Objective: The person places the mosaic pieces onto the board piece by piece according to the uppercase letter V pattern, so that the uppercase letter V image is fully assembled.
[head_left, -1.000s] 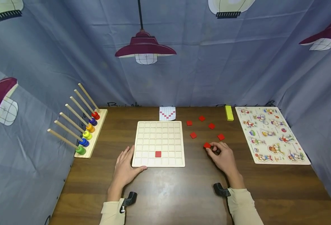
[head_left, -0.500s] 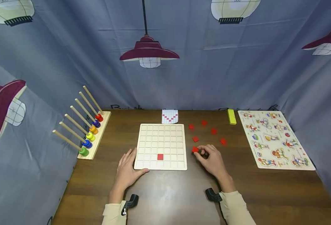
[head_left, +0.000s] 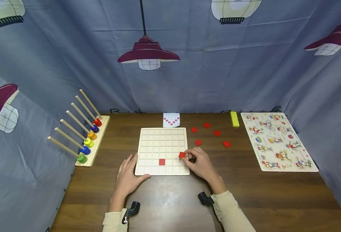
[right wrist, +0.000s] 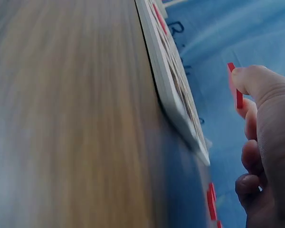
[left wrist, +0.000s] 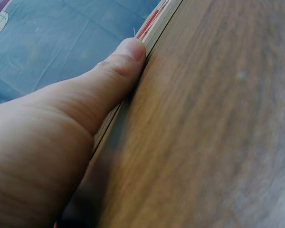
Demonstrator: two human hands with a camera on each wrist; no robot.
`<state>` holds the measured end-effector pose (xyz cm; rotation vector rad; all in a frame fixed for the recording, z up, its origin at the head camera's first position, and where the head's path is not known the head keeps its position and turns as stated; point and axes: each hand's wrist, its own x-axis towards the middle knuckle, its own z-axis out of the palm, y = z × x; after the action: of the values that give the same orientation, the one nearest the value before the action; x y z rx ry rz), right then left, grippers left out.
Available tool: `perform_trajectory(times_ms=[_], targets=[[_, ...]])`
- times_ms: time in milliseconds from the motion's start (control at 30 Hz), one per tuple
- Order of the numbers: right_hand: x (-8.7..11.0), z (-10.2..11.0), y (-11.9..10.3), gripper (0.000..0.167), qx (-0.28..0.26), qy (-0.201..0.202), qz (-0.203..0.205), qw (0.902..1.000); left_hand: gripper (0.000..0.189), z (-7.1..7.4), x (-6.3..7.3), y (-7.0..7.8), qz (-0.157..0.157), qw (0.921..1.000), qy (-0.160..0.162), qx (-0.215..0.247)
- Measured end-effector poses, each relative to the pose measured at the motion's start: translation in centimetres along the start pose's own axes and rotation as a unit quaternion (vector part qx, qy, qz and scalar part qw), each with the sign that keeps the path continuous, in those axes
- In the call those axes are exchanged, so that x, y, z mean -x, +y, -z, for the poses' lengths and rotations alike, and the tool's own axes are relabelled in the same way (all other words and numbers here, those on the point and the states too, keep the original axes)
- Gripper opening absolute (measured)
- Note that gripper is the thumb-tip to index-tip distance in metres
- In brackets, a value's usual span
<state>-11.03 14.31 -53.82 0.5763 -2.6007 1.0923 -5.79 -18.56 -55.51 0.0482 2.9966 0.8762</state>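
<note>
A pale wooden grid board [head_left: 148,141] lies on the table with one red square tile [head_left: 162,162] set in a cell of its second row from the front. My left hand [head_left: 127,178] steadies the board's near left corner, fingers straight along the left side. The left thumb [left wrist: 128,52] lies against the front edge. Between thumb and fingertips, my right hand [head_left: 200,164] pinches another red tile [right wrist: 235,85] above the board's right part. In the right wrist view that tile is held clear of the board, the other fingers curled beneath.
Several loose red tiles [head_left: 198,142] lie right of the board. Behind it is a small pattern card [head_left: 171,120] with a red V. A peg stand with coloured rings [head_left: 93,151] is at the left; a yellow block [head_left: 234,119] and picture puzzle [head_left: 277,141] are at the right.
My right hand has carried the pinched red tile leftward from among the loose tiles to over the board's right side. My left hand has stayed at the board's corner.
</note>
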Motion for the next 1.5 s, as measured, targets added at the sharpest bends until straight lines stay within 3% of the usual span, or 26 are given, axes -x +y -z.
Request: perform_trajectory(times_ms=[300, 533, 700, 1067, 1267, 1500], targets=[[-2.8, -2.2, -2.4, 0.017, -0.010, -0.061, 0.018, 0.9979, 0.117, 0.5, -0.8, 0.4, -0.004, 0.9999, 0.010, 0.001], [-4.5, -4.2, -4.1, 0.018, 0.022, -0.105, 0.039, 0.9934, 0.115, 0.9, -0.9, 0.6, -0.002, 1.0000, 0.005, 0.001], [-5.4, -5.5, -4.8, 0.020, 0.053, -0.110, 0.041, 0.9916, 0.114, 1.0, -1.0, 0.6, -0.004, 1.0000, 0.005, -0.002], [-5.3, -7.4, -5.1, 0.021, 0.088, -0.152, 0.013, 0.9844, 0.115, 0.3, 0.1, 0.4, 0.002, 1.0000, -0.005, -0.003], [-5.6, -7.8, -5.4, 0.023, 0.109, -0.156, 0.017, 0.9817, 0.115, 0.2, 0.0, 0.3, -0.010, 0.9998, 0.011, -0.010], [-5.7, -7.9, -5.8, 0.021, 0.117, -0.156, 0.005, 0.9809, 0.116, 0.2, 0.0, 0.4, -0.004, 1.0000, 0.002, -0.006]])
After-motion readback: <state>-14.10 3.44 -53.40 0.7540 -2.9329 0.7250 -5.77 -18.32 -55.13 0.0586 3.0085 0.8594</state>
